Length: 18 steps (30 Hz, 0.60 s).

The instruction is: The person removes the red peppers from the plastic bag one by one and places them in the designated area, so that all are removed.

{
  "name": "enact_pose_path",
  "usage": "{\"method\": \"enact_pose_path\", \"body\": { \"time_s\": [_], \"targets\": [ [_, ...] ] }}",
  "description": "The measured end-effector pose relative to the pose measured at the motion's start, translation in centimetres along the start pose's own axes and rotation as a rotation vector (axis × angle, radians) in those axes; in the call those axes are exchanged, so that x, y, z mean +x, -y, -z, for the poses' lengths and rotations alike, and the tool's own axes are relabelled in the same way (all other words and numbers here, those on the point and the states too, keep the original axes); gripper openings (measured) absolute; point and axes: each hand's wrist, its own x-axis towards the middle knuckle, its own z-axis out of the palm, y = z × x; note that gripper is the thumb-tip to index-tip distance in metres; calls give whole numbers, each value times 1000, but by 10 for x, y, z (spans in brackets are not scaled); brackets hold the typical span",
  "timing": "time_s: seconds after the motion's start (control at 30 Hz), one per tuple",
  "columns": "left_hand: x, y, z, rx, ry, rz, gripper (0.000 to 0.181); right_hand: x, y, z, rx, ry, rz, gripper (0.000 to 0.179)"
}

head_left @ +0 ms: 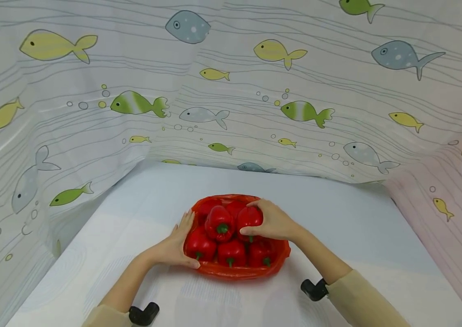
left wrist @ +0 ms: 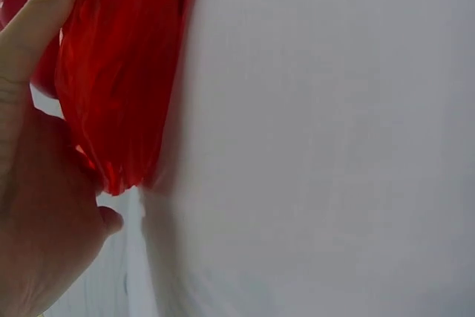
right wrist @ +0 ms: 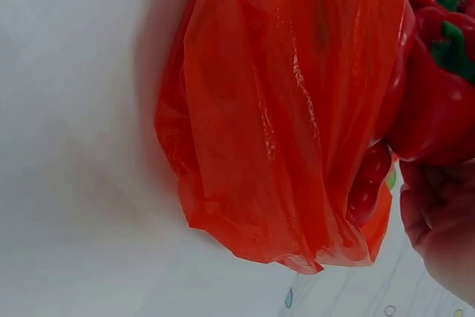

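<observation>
Several red bell peppers with green stems fill a crumpled red plastic bag (head_left: pixel 237 273) that lies open on the table. My left hand (head_left: pixel 174 247) rests along the bag's left side, fingers straight and spread, thumb at the front rim. In the left wrist view the thumb lies over the edge of the bag (left wrist: pixel 126 72). My right hand (head_left: pixel 273 220) grips a bell pepper (head_left: pixel 249 218) at the upper right of the pile, thumb in front and fingers behind. Beside it sits another bell pepper (head_left: pixel 219 223) on top of the heap.
A white tablecloth (head_left: pixel 329 213) covers the table around the bag. Behind and to both sides hangs a fish-print curtain (head_left: pixel 239 100). Black wrist-worn pieces (head_left: pixel 144 314) show at both forearms.
</observation>
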Motion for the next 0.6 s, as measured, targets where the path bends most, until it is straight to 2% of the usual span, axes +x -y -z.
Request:
{"method": "enact_pose_path", "body": {
  "time_s": [0.13, 0.3, 0.47, 0.6],
  "targets": [
    [0, -1, -2, -10, -2, 4, 135, 1, -3, -3, 15, 4, 0, 73],
    [2, -1, -4, -16, 1, 1, 133, -2, -3, -6, 65, -31, -18, 70],
    [0, 0, -5, -18, -10, -14, 132, -4, -1, -8, 2, -102, 77, 72],
    [-2, 1, -4, -24, -19, -18, 131, -7, 1, -7, -111, -198, 175, 73]
  ]
}}
